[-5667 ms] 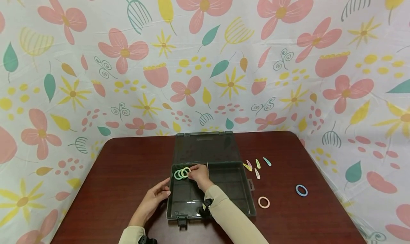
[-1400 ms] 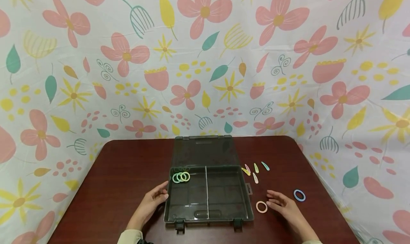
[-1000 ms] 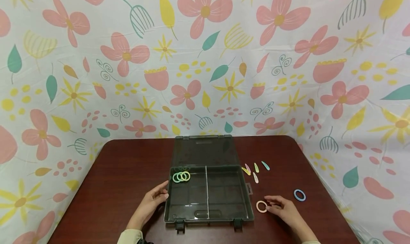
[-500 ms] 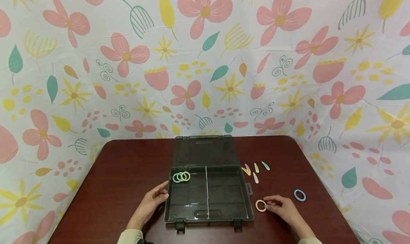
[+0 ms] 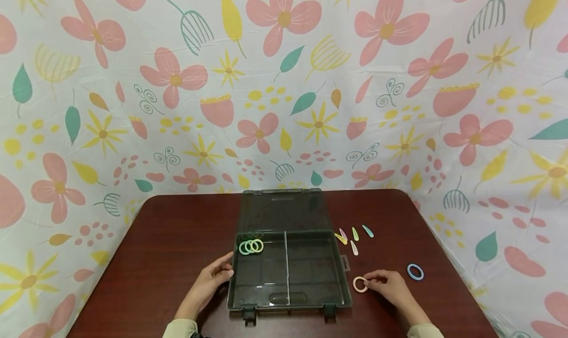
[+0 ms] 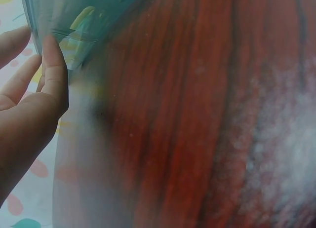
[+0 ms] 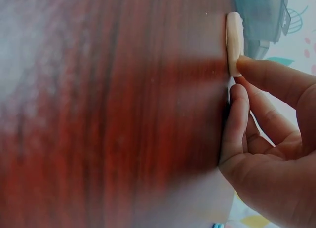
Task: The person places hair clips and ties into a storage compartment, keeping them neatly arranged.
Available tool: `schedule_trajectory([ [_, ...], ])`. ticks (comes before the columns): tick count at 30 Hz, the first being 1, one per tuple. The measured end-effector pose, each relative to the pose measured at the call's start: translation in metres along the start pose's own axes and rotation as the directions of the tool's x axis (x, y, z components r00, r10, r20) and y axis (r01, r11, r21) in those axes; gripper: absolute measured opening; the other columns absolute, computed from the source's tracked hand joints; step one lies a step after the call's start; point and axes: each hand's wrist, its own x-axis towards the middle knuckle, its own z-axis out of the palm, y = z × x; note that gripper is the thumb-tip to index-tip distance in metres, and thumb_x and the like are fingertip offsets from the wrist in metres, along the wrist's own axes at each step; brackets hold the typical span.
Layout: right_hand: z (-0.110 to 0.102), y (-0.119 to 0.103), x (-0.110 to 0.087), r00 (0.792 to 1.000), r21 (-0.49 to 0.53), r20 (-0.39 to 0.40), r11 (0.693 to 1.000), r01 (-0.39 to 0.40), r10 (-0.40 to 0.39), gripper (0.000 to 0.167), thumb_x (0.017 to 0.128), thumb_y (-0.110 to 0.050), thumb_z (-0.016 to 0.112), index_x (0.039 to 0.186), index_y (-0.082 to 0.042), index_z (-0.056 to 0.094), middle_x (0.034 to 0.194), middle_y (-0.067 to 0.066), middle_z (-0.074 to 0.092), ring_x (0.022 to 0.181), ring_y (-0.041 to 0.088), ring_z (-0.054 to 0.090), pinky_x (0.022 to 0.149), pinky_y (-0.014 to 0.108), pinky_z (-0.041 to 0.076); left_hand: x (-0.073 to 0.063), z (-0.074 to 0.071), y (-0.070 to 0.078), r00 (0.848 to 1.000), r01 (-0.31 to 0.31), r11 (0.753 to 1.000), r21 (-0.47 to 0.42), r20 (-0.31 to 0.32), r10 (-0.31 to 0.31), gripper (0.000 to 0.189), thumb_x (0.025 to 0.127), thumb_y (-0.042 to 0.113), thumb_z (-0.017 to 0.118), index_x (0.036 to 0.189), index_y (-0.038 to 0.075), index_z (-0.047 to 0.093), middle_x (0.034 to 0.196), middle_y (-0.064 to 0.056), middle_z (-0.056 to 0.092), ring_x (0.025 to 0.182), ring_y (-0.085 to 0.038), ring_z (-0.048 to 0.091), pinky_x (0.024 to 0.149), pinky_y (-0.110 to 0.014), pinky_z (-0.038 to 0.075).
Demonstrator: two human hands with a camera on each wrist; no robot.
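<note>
A peach hair tie (image 5: 354,285) lies on the table right of a dark see-through plastic case (image 5: 312,279). My right hand (image 5: 390,287) pinches its near right side; the right wrist view shows thumb and finger at the end of the hair tie (image 7: 234,40), seen edge-on. My left hand (image 5: 205,284) rests its fingertips at the case's left wall, fingers relaxed, as the left wrist view shows too. Inside the left compartment, at the back, overlapping green and yellow hair ties (image 5: 261,249) lie in a row. A white divider (image 5: 286,271) splits the case.
The case's lid (image 5: 284,212) lies folded back behind it, and two latches (image 5: 249,314) stick out in front. Right of the case are several snap hair clips (image 5: 355,234). A blue hair tie (image 5: 417,279) lies beyond my right hand. A flowered cloth hangs behind the table.
My right hand has left the case's left compartment, come over to the peach hair tie and taken hold of it, shifting it slightly left. My left hand stays at the case.
</note>
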Motion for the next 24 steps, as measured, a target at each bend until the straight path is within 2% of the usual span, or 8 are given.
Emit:
schedule_trajectory([
  [12,0.0028,-0.0018,-0.0015,0.998,0.019,-0.045,0.999,-0.043,0.043,0.006,0.08,-0.004,0.076,0.086,-0.003,0.075,0.083,0.007,0.07,0.065,0.009,0.056,0.059,0.023,0.046,0.0003,-0.0006,-0.0025,1.0,-0.003,1.0,-0.01,0.003,0.003,0.06,0.093,0.013,0.065,0.148,0.008,0.039,0.111,-0.011,0.051,0.102,-0.02,0.052,0.088,-0.031,0.048],
  [18,-0.0002,-0.0039,-0.0036,0.997,0.064,-0.069,0.998,-0.022,0.026,0.009,0.082,-0.006,0.075,0.09,-0.001,0.074,0.087,0.01,0.07,0.066,0.009,0.058,0.059,0.024,0.048,0.0009,-0.0013,-0.0028,1.0,-0.007,1.0,-0.011,0.004,0.007,0.061,0.093,0.014,0.065,0.147,0.007,0.039,0.111,-0.01,0.051,0.101,-0.02,0.052,0.088,-0.031,0.048],
  [24,-0.0053,-0.0062,-0.0032,0.995,0.125,-0.074,0.991,-0.051,0.06,0.015,0.086,-0.01,0.072,0.098,-0.001,0.072,0.086,0.009,0.07,0.066,0.014,0.061,0.058,0.027,0.052,0.0011,-0.0013,-0.0018,1.0,-0.009,1.0,-0.007,0.008,0.009,0.06,0.094,0.012,0.063,0.148,0.007,0.038,0.11,-0.01,0.051,0.101,-0.02,0.052,0.087,-0.031,0.049],
])
